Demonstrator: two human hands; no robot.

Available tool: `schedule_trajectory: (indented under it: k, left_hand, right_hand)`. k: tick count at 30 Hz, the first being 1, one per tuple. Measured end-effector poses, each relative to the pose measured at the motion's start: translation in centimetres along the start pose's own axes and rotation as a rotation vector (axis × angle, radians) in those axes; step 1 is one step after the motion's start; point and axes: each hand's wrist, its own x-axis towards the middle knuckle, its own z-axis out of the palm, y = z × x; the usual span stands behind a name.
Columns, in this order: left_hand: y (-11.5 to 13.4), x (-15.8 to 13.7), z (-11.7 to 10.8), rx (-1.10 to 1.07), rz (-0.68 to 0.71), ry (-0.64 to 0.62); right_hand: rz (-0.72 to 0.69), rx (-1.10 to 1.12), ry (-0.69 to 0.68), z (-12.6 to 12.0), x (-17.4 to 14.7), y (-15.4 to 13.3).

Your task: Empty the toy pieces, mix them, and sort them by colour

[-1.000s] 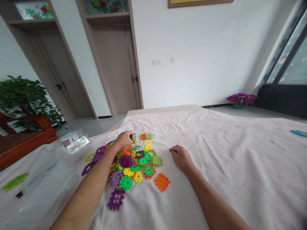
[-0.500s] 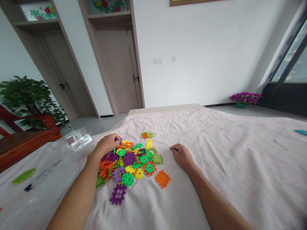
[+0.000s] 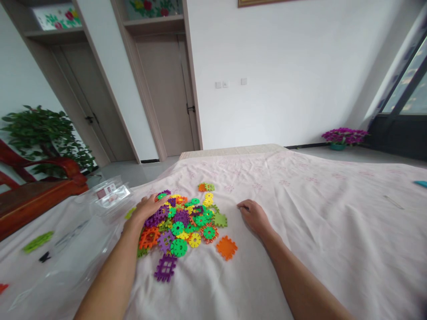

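Note:
A heap of coloured plastic interlocking pieces lies on the cloth, with notched discs and square frames mixed together. My left hand (image 3: 148, 208) is over the heap's left side, its fingers stretched out beside purple square pieces (image 3: 156, 217) and touching the pile. Whether anything is under its palm is hidden. My right hand (image 3: 254, 215) rests on the cloth to the right of the heap, fingers curled in, no piece visible in it. Nearest to it are an orange square piece (image 3: 227, 247) and a light green square piece (image 3: 220, 220). A purple window-shaped piece (image 3: 166, 267) lies at the near edge.
A clear plastic box (image 3: 111, 195) and a clear plastic bag (image 3: 76, 253) lie on the left. A green piece (image 3: 38, 242) and a small black item (image 3: 44, 257) are by the bag. The pale cloth (image 3: 327, 231) is wrinkled. A wooden armchair (image 3: 63, 182) stands beyond.
My left hand has drawn back to the left and its curled fingers have spread. Pieces in the heap have shifted; a green disc now shows nearer its middle. My right hand has stayed put.

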Motion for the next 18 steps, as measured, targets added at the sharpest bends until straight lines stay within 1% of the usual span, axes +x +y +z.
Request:
schedule_trajectory:
  k: [3, 8, 11, 14, 18]
  left_hand:
    - [0.4, -0.2, 1.1, -0.001, -0.072, -0.073]
    - [1.9, -0.2, 1.6, -0.04, -0.05, -0.08]
    - [3.1, -0.2, 1.9, -0.083, -0.03, -0.027]
    - [4.5, -0.4, 2.5, -0.162, 0.033, 0.034]
    - [6.4, -0.4, 3.7, -0.249, 0.103, 0.063]
  right_hand:
    - [0.002, -0.003, -0.005, 0.0, 0.0, -0.1]
    - [0.009, 0.0, -0.003, 0.0, 0.0, 0.0]
    - [0.011, 0.002, 0.003, 0.1, -0.1, 0.1]
    - [0.012, 0.001, 0.006, 0.2, -0.1, 0.1]
    - [0.005, -0.001, 0.015, 0.2, -0.1, 0.2]
